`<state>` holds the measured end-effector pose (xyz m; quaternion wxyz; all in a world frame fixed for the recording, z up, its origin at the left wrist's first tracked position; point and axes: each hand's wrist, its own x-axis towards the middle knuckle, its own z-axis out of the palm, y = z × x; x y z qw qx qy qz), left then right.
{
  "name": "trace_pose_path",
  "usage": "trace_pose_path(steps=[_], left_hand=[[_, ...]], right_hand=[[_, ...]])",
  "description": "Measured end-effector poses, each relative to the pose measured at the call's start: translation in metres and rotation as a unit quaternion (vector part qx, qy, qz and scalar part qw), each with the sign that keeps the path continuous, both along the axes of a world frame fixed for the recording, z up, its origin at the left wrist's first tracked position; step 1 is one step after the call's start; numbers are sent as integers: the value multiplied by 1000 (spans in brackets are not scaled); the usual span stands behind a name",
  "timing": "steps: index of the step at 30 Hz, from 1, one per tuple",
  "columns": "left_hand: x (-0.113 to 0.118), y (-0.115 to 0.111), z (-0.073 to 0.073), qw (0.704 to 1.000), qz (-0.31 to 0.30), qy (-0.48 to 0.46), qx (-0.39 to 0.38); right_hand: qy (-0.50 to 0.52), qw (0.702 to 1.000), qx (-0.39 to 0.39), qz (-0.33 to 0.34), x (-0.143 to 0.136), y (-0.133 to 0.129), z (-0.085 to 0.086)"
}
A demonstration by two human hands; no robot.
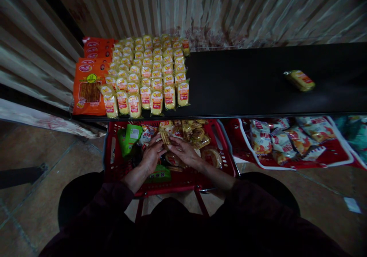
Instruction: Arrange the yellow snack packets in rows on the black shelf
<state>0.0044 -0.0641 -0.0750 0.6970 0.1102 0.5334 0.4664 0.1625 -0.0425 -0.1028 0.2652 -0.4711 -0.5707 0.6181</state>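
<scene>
Sleeves (116, 199) lead to left hand (151, 153) and right hand (185, 153), fingers clamped on a pack (165, 138) pointing lengthwise away from the person.

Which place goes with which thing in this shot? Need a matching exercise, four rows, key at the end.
Things
1. Orange packs
2. Lone pack
3. Left hand and right hand
4. Puffy bags

Places
A. At a small wrapped snack, over the red basket
B. In the white-rimmed basket
C. Left end of the black shelf
D. Right part of the black shelf, apart from the rows

Pairs: 1-C, 2-D, 3-A, 4-B
</scene>
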Motion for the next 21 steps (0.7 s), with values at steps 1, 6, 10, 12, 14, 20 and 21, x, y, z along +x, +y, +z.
trace_pose_path(steps=[1, 6, 10, 12, 14, 20, 21], left_hand=[[0, 0, 0, 1000, -7, 4, 7], [0, -2, -3, 998, -34, 41, 22], [1, -2, -2, 996, -49, 68, 26], [2, -3, -1, 995, -57, 79, 27], [2, -3, 0, 993, -58, 95, 31], [5, -2, 5, 991, -55, 106, 52], [5, -2, 6, 992, -55, 103, 53]], right_hand=[[15, 1000, -11, 2, 0, 0, 1], [36, 998, -51, 3, -2, 1, 3], [11, 999, -45, -13, -1, 1, 0], [3, 999, -32, -24, -1, 0, -1], [5, 999, -34, -32, -1, 0, -1], [73, 988, -121, -54, -3, -1, 2], [80, 987, -129, -58, -3, -1, 2]])
